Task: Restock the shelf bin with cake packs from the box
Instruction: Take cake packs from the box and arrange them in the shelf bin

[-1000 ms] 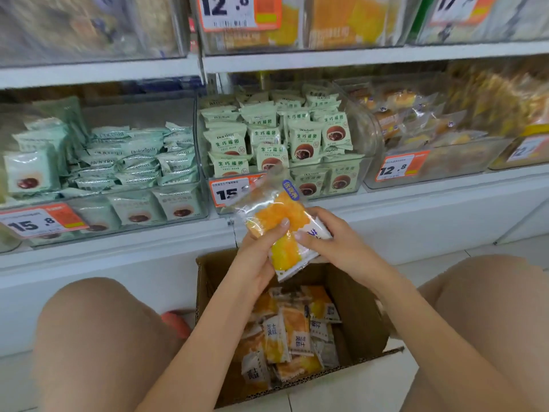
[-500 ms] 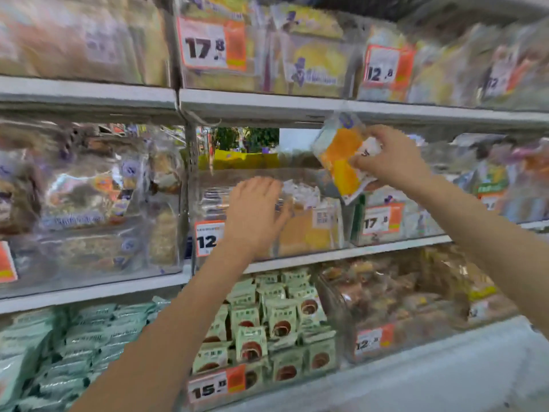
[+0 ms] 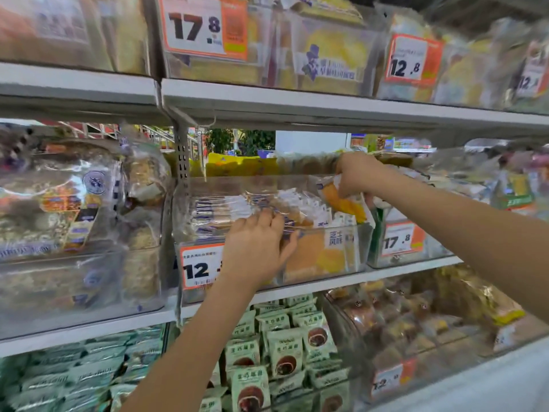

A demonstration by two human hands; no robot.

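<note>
**Soft cake pack going into the clear bin**

The shelf (image 3: 297,101) runs across the whole view, white boards carrying rows of clear bins with orange price tags. On the middle board sits the shelf bin (image 3: 350,248), a see-through tub with a price tag (image 3: 202,267) marked 12 clipped to its front wall. It already holds a row of cake packs (image 3: 267,203) standing on edge behind the wall. The box is not in view.

The left hand (image 3: 255,248) lies over the bin's front edge, fingers spread and fairly straight, pressing the standing packs back; it grips nothing. The right hand (image 3: 356,173) is curled around a single cake pack (image 3: 341,200) at its upper end, so the yellow cake hangs below the fingers over the right end of the bin, at or just inside the rim.

The pack looks light and soft: a sponge slice in thin, glossy film. The film is probably slippery and crinkles easily, and the cake would likely dent under a hard squeeze. The sealed end of the wrapper, or a loose hold across the flat faces, seems the safest place to take it.
</note>
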